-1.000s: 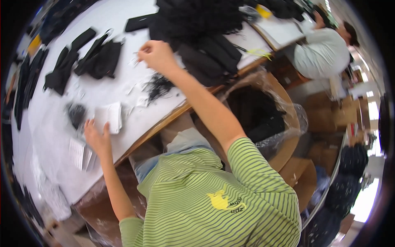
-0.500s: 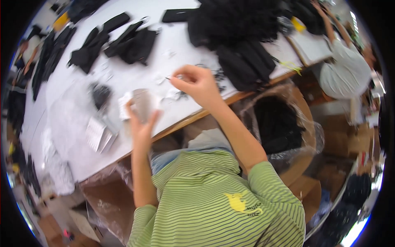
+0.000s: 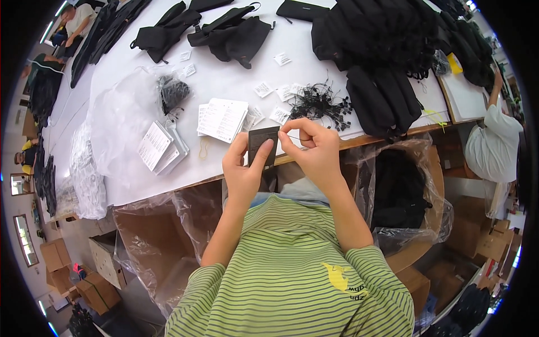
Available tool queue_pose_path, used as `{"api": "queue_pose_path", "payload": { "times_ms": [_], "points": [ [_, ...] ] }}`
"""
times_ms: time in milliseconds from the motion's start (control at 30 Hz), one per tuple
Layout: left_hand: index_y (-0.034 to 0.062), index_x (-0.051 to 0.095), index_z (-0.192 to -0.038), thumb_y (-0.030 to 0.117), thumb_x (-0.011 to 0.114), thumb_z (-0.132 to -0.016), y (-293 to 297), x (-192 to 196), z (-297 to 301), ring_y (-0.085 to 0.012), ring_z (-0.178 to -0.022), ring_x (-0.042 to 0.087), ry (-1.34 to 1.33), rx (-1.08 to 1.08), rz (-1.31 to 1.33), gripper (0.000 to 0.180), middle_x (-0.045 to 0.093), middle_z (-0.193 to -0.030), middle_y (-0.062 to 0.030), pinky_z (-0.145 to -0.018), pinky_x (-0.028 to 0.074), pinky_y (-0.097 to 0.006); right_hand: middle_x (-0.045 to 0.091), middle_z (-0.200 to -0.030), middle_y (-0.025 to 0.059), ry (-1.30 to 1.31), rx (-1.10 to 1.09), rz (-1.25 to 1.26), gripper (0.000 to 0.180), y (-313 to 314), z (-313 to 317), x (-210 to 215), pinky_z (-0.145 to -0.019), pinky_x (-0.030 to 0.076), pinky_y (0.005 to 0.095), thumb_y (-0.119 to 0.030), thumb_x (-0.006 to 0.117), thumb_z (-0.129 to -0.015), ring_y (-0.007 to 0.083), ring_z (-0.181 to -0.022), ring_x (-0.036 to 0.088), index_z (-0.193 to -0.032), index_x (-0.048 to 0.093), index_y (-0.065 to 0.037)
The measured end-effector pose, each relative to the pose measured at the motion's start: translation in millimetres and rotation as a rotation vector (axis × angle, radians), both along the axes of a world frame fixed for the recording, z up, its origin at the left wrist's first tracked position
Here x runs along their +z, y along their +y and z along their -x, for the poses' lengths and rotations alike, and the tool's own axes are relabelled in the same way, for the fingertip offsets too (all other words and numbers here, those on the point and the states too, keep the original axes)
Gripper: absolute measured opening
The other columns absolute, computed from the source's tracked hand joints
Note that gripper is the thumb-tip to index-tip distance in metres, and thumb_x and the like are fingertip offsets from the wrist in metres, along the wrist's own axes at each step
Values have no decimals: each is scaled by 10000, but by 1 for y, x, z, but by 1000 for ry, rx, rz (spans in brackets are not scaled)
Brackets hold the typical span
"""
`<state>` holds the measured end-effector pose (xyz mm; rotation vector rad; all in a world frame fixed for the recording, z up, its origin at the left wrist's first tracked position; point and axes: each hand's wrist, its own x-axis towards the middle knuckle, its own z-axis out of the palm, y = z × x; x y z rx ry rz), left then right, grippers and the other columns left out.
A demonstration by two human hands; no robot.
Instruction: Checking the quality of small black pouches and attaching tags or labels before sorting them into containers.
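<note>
Head view: a black tag (image 3: 259, 136) is now upright between the hands, just in front of the table's edge, with the left hand (image 3: 242, 165) holding it, thumb across its face. Half a second ago that hand held up a blurred card well apart from the other; now the right hand (image 3: 316, 149) has come in to it, thumb and forefinger pinched narrow on a thin dark strand (image 3: 292, 137) at the tag's upper right corner. So the work in hand, as I judge it, has gone from picking up to bringing strand and tag together (whether the strand passes through the tag I cannot tell). Counting outward: one tag and one strand held; one tangled heap of black cords (image 3: 320, 104) just beyond the right hand; two stacks of white leaflets, one nearer (image 3: 224, 119) and one farther left (image 3: 155, 147); about eight loose white labels (image 3: 262, 89), some overlapping, so the count is rough. Beyond lie one dark bundle in clear plastic (image 3: 173, 92), two floppy black bags (image 3: 233, 36) at the upper left, one flat black pouch (image 3: 302, 10), and one big pile of black goods (image 3: 376, 33) too merged to count. Below the table's edge stand two plastic-lined cartons, the left one (image 3: 160, 230) and the right one (image 3: 435, 196), the latter with black goods inside.
</note>
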<state>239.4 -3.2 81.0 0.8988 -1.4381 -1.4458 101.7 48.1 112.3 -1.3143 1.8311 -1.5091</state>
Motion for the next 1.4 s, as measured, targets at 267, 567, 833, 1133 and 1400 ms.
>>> {"api": "queue_pose_path", "payload": {
  "times_ms": [267,567,833,1133,1400],
  "points": [
    [3,642,-919,25,646,-829,-5,2,-7,-82,-723,521,-71,-44,288,93,592,-860,-26,-675,414,-201,290,-530,-14,-101,46,-47,89,1,2,-4,-453,224,257,-102,692,-788,71,-485,255,-831,632,-52],
    [14,551,-887,160,514,-960,-14,-1,-13,-6,-729,468,75,-475,-307,167,545,-784,35,-634,371,-164,282,-501,-55,-161,277,-122,100,10,9,-9,-463,229,237,-108,675,-824,58,-490,269,-880,617,-49],
    [29,541,-893,147,528,-945,-27,0,11,-62,-610,487,11,-380,-199,130,531,-739,3,-567,382,-195,551,-670,-41,-531,344,-204,104,14,17,-37,-506,261,171,-113,597,-900,-16,-598,413,-853,549,-33],
    [0,544,-1069,185,472,-973,0,-33,34,-74,-894,528,-73,-465,-289,221,589,-983,-42,-809,421,-222,370,-522,-58,-1200,-246,227,189,-2,14,-73,-434,222,212,-206,567,-938,27,-457,288,-836,474,-76],
    [-6,575,-1133,81,588,-891,18,-17,35,-98,-933,562,-207,-468,-74,258,599,-1065,-45,-812,445,-235,326,-537,-68,-1086,-432,331,179,-1,11,-64,-456,241,197,-200,561,-942,23,-483,294,-837,460,-97]
  ]
}}
